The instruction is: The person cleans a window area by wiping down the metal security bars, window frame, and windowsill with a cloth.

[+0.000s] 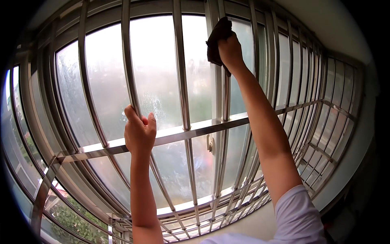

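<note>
A dark cloth [218, 40] is bunched in my right hand [231, 51], raised high against an upright metal bar near the top centre. My left hand [140, 130] is wrapped round another upright bar [129, 61], just above the shiny horizontal rail [170, 136], with its thumb pointing up. Behind the bars stands a window pane [154, 73] that looks hazy, with whitish marks on the glass to the right of my left hand.
A window handle [209, 143] shows below the rail on the frame. More metal bars [325, 81] curve away to the right, and a lower grille crosses the bottom. Green plants [73, 219] appear outside at the lower left.
</note>
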A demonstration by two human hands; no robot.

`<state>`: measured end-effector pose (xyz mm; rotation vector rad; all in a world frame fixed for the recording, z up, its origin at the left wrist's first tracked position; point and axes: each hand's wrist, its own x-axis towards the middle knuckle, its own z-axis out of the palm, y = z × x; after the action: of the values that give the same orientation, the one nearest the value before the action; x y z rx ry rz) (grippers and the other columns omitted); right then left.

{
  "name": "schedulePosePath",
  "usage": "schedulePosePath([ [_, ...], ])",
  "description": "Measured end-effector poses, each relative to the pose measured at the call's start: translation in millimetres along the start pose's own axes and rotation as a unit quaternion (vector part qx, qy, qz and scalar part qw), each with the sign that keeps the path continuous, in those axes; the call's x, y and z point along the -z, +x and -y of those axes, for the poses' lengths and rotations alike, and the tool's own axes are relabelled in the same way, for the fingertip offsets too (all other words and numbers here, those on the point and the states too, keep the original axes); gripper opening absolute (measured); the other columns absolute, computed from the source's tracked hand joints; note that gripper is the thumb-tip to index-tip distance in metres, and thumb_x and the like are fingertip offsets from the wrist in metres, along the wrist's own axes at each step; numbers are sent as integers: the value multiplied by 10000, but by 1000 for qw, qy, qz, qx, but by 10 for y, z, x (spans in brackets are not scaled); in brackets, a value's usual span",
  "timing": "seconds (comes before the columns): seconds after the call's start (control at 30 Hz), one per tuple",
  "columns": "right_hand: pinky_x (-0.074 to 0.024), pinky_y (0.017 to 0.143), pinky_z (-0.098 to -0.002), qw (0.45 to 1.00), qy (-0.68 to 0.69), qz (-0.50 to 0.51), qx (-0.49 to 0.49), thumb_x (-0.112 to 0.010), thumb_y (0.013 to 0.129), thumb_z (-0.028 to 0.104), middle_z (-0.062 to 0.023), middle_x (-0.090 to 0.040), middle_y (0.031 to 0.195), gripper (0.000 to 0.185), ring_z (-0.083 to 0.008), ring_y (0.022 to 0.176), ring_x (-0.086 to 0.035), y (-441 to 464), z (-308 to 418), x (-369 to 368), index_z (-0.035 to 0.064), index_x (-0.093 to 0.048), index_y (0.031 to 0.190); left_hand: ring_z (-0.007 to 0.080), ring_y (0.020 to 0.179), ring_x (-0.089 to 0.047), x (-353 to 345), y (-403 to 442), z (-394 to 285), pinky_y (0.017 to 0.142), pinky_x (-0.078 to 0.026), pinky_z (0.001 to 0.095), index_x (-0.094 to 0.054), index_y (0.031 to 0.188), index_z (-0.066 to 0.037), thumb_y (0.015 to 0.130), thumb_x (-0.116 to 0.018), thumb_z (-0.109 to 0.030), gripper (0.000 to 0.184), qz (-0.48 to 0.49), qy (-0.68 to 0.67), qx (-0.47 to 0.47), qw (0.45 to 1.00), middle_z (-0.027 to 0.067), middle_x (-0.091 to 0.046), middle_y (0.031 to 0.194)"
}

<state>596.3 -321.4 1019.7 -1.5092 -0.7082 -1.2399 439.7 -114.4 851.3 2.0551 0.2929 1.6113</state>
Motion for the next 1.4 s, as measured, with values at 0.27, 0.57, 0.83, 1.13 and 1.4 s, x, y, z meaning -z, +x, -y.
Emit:
schedulePosePath([
  [0.27, -487, 753, -464, 995, 88, 45, 7, -501, 805, 45, -270, -625, 870, 383, -453, 857, -594, -1218, -441, 94, -24, -394, 1167, 206, 520, -550, 5, 11, 94, 532, -463, 342, -336, 1036, -64, 817, -626, -140, 372, 21, -36, -39, 998, 72, -512, 629],
  [0.57, -520, 611, -291, 842, 522, -28, -130, -439, 906, 111, -83, -582, 779, 99, -145, 670, -589, -1282, -570, 1220, 63, -525, 895, 222, 496, -538, -11, 0, 120, 512, -448, 352, -314, 1054, -64, 818, -605, -118, 378, 19, -56, -51, 997, 70, -512, 606],
  [0.83, -352, 964, -340, 995, 53, -74, 43, -426, 856, 9, -155, -466, 1152, 405, -297, 1078, -480, -1383, -1040, 1151, -13, -398, 1260, 216, 510, -556, -45, -16, 102, 519, -448, 340, -361, 1087, -61, 823, -614, -155, 377, -9, -45, -33, 998, 56, -534, 611],
  [1.13, -494, 773, -474, 990, -130, -42, 34, -531, 829, 92, -266, -607, 990, 520, -447, 901, -593, -773, -1040, 710, -6, -310, 1290, 355, 1105, -398, -112, -244, -728, 890, -378, 435, -384, 1294, 20, 794, -598, -204, 588, -260, 181, -272, 909, 201, -345, 1246],
  [1.4, -509, 756, -489, 970, -238, -57, 16, -532, 798, 190, -263, -635, 892, 399, -415, 856, -630, 697, -573, 622, -45, -407, 1095, 339, 868, -617, -1229, -199, -1342, 793, -470, 462, -201, 1376, 44, 863, -584, -272, 713, 80, -45, -194, 977, 161, -562, 1064],
])
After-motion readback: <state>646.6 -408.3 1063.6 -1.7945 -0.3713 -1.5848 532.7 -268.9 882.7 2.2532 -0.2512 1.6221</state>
